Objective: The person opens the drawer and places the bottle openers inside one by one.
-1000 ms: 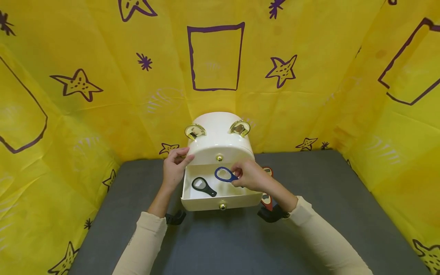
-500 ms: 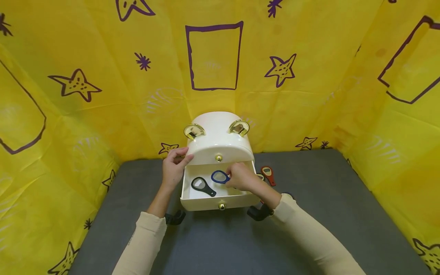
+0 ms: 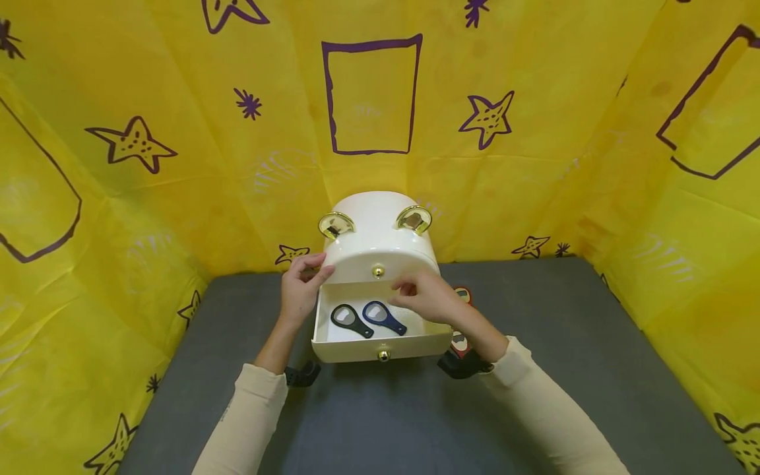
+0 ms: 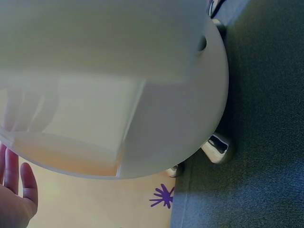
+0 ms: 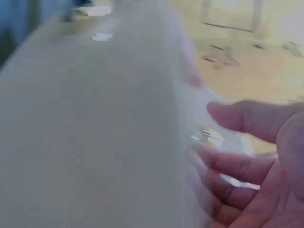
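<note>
The setting is a staged recording booth, not a lived-in room. A yellow fabric backdrop (image 3: 178, 99) printed with purple stars and rectangles encloses the work area at the back and on both sides, and it hangs in creases and folds. The work surface is a table covered with a flat grey mat (image 3: 380, 422) that meets the fabric at its edges. A cream drawer cabinet (image 3: 380, 251) with gold knobs stands on it.

The person wears a cream long-sleeved top whose snug sleeves end at the wrists, leaving the left hand (image 3: 299, 290) and right hand (image 3: 429, 300) bare, with a black camera mount strapped under each wrist and no rings or watch in view.
</note>
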`<state>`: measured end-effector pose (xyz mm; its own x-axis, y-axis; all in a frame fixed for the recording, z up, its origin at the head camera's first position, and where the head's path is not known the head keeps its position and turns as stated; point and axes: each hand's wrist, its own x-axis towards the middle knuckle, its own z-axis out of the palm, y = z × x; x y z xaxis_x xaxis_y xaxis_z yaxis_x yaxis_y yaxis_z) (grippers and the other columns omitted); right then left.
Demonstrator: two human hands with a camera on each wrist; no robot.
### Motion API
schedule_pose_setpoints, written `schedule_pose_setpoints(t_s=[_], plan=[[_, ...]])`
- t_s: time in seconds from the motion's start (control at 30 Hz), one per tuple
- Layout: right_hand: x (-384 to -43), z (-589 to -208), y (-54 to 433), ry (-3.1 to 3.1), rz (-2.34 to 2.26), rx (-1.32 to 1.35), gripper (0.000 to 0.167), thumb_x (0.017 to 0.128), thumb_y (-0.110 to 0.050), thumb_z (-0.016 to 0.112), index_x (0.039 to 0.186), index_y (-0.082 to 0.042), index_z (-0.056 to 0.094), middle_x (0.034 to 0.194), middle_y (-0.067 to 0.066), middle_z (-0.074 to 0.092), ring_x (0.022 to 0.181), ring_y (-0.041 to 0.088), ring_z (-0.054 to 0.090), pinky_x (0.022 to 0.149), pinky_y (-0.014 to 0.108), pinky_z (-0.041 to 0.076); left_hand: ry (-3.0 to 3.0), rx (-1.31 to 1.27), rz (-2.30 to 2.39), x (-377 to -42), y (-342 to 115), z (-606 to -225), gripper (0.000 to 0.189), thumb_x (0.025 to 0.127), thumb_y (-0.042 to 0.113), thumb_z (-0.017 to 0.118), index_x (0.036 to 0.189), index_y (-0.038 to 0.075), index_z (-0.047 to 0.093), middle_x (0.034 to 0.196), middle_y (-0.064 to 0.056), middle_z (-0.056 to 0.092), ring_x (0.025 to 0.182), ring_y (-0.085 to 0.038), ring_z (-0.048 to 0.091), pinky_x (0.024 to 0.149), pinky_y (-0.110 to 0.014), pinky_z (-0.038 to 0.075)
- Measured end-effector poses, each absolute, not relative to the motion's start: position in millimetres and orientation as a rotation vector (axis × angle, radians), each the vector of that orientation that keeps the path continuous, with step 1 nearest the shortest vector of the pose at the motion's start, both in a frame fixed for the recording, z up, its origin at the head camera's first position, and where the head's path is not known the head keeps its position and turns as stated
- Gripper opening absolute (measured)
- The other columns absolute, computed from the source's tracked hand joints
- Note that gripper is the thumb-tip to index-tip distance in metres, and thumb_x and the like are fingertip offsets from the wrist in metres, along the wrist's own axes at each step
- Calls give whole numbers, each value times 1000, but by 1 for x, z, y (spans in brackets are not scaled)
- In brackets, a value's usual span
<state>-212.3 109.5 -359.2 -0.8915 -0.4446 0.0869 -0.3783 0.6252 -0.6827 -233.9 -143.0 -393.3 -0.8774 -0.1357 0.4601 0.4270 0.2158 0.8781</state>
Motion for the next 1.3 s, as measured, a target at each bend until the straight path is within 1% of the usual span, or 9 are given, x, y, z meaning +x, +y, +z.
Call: schedule_pose_setpoints(t_s=[0.17,0.33,0.53,0.6,0.83,0.97,1.07,1.17,1.3], plan=[[-208,-345,146,2710,-1301,-635,23,91,-22,68,104,-4,73,90,9,72,79,18,62,71,27,50,-2069,-255,-1698,-233,-143,-393,29,82,-2,74,108,-14,66,113,-31,59,82,3,55,71,-10,48],[-210,-350,179,2682,-1464,-425,29,94,-24,65,111,-1,70,102,17,71,80,21,65,68,28,53,-2085,-243,-1705,-232,-143,-393,29,83,-1,73,108,-13,66,114,-29,60,83,3,54,71,-10,47],[-220,-371,201,2688,-1490,-255,35,96,-30,61,114,-1,68,101,16,69,77,16,60,68,29,51,-2049,-272,-1712,-233,-143,-392,28,83,-3,73,108,-14,65,112,-30,59,81,4,55,70,-10,48],[-223,-381,206,2703,-1447,-237,36,96,-30,61,114,0,68,98,17,69,76,17,59,67,30,49,-2046,-277,-1714,-233,-143,-392,29,83,-4,73,108,-14,65,112,-30,59,81,3,55,70,-10,48],[-229,-416,224,2764,-1194,-119,35,96,-29,60,112,1,69,109,21,69,87,27,64,69,33,51,-2067,-272,-1704,-234,-142,-393,29,82,-3,73,108,-13,66,113,-29,59,80,0,55,70,-14,50],[-224,-433,233,2749,-1092,-158,32,95,-25,61,106,4,70,99,20,71,79,24,63,65,31,50,-2033,-279,-1722,-236,-142,-394,28,82,-4,73,107,-15,65,113,-29,59,81,1,56,70,-15,50],[-219,-445,239,2725,-1016,-173,30,94,-23,63,88,6,72,69,11,66,59,15,55,54,27,43,-2013,-286,-1735,-237,-142,-395,28,82,-5,73,106,-15,65,113,-29,59,81,3,57,70,-13,50],[-212,-457,243,2705,-920,-162,37,92,-23,65,66,3,68,50,-2,50,46,10,44,47,24,36,-2004,-292,-1748,-238,-142,-396,28,82,-6,72,106,-16,64,113,-30,58,80,2,57,69,-12,50],[-203,-470,244,2730,-761,-111,40,89,-28,69,58,-2,64,48,-6,45,46,11,43,47,24,35,-2003,-279,-1760,-237,-143,-398,27,82,-7,72,107,-15,65,112,-29,59,77,0,57,68,-11,50]])
